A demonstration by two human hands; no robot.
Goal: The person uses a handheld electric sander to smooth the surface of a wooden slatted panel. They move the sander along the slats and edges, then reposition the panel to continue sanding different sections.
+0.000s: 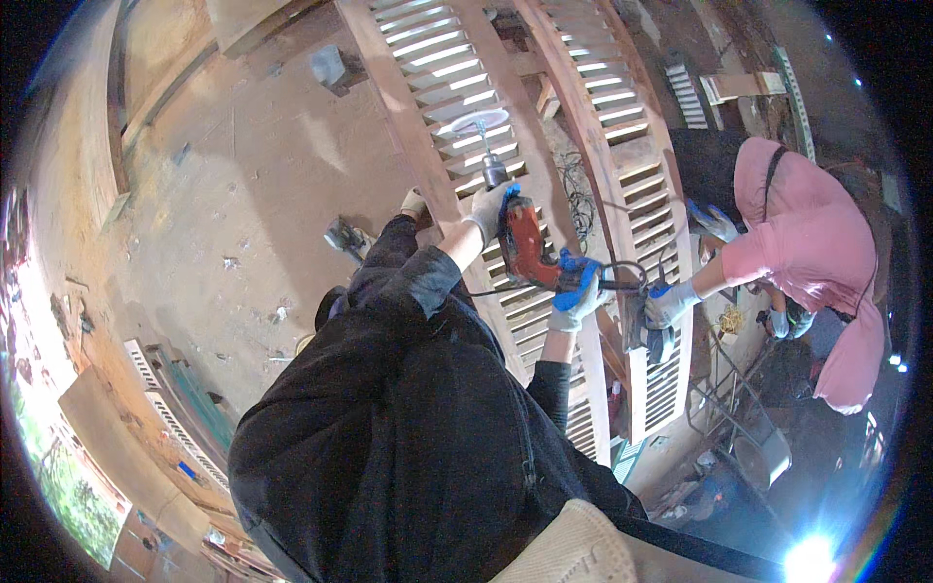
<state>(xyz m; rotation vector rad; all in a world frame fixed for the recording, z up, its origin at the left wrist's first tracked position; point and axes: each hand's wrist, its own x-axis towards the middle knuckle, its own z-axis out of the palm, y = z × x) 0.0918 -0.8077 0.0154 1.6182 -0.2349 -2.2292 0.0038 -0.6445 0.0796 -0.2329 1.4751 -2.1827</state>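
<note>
Both my hands wear white and blue work gloves and hold a red power drill. My left hand wraps round its front, just behind the black chuck. My right hand closes round the rear handle, where a dark cord comes off. From the chuck a thin shaft runs to a pale round disc, blurred at the rim. The disc lies over the slats of a wooden louvred shutter; I cannot tell whether it touches them. The drill lies above the same shutter, which stretches away in front of me.
A second louvred shutter lies to the right. Beyond it a person in pink holds a dark power tool over it with gloved hands. Cables hang between the shutters. Wooden boards stand at the left; a bright lamp shines lower right.
</note>
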